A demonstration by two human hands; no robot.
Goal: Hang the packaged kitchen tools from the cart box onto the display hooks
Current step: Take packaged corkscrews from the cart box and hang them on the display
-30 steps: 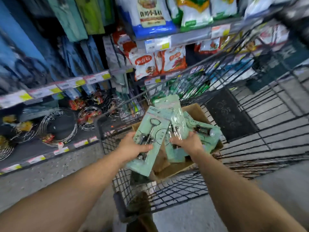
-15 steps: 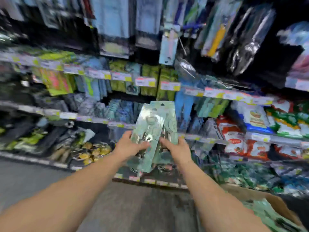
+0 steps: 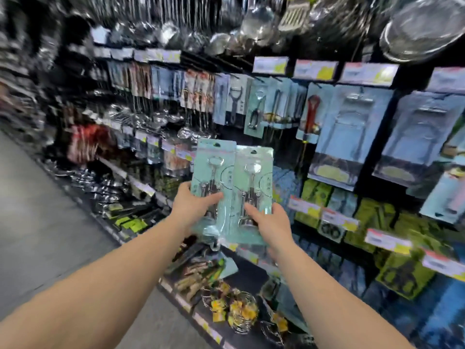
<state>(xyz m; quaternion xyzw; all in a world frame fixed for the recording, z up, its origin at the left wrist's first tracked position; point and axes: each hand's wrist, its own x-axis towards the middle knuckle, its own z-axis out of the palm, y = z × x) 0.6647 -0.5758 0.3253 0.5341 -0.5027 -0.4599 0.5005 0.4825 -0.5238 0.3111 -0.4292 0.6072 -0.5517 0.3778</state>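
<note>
Two mint-green carded packs, each with a metal corkscrew-type tool, are held upright in front of the display wall. My left hand (image 3: 193, 207) grips the left pack (image 3: 212, 172) with its thumb across the front. My right hand (image 3: 269, 220) holds the right pack (image 3: 253, 182) from below, thumb on its face. The packs overlap slightly. Similar carded tools (image 3: 256, 107) hang on hooks just above and behind them. The cart and its box are out of view.
Price-tag rails (image 3: 317, 70) run along the rows of hooks. Large blue carded packs (image 3: 349, 132) hang to the right, steel ladles and strainers (image 3: 251, 23) above. A low shelf (image 3: 226, 311) holds wire baskets. The grey aisle floor (image 3: 37, 222) lies to the left.
Both hands lifted the two packs out of the cart box and raised them. The view swung up from the cart to the wall of hanging tools.
</note>
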